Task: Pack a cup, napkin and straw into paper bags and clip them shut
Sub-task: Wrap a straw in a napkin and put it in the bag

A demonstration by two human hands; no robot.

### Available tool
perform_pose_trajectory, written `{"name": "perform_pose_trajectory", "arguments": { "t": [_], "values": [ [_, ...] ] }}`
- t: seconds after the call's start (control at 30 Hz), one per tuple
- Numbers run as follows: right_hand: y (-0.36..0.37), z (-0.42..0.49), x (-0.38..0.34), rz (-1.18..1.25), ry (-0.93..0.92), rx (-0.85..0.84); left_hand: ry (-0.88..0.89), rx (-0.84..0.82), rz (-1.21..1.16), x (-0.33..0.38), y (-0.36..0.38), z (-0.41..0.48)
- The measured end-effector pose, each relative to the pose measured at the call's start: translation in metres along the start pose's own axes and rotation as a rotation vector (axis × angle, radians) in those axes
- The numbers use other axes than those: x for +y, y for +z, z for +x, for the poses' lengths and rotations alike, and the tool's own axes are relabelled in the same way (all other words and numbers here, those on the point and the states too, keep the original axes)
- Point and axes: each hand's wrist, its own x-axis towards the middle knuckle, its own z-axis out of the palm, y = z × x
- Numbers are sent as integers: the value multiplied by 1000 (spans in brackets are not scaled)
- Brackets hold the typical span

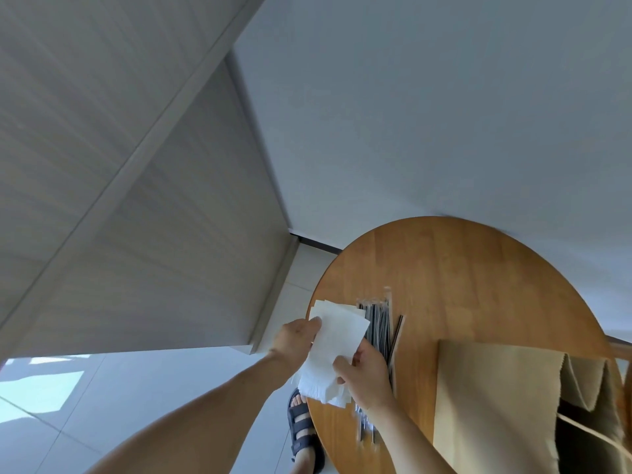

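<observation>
early: left hand [297, 340] and right hand [366, 374] both pinch one napkin [337, 340] over the table [444, 261] edge. straws [376, 323] just beside, bag [496, 398] open nearby. no cup visible, nothing clipped.

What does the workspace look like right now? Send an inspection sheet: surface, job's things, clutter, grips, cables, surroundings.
Surface: round wooden table, far part bare.
Job's things: white napkin held over the table's left edge, spare napkins beneath it; wrapped straws lying just right of them; paper bag at the table's right, mouth open. No cup or clip in view.
Clutter: nothing seen.
Grips: left hand pinches the napkin's left edge; right hand pinches its near right edge.
Cables: nothing seen.
Surroundings: grey wall, pale cabinet, tiled floor, sandalled foot beside the table.
</observation>
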Motion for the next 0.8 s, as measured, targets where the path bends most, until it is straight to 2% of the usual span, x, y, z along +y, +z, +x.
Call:
{"name": "perform_pose_trajectory", "arguments": {
  "t": [0.1,0.23,0.27,0.33,0.4,0.43,0.47,0.57,0.67,0.8],
  "values": [
    [-5,-1,3,1,11,-6,-15,-59,-25,2,5,-4],
    [-12,-3,10,-97,6,79,48,-20,55,0,8,-5],
    [-14,-4,11,-137,-18,159,57,-1,55,0,9,-6],
    [-22,-5,13,-268,-52,420,66,39,54,1,8,-7],
    [-34,-5,11,-381,11,642,73,61,56,3,8,-8],
    [-41,-3,11,-421,76,684,80,64,58,5,8,-9],
    [-47,0,11,-473,152,677,86,62,58,7,8,-9],
    [-58,8,9,-592,315,511,98,34,32,13,11,-11],
    [-61,15,8,-627,356,443,105,23,16,16,13,-13],
    [-63,17,5,-628,397,463,75,-12,4,20,13,-16]
  ]
}}
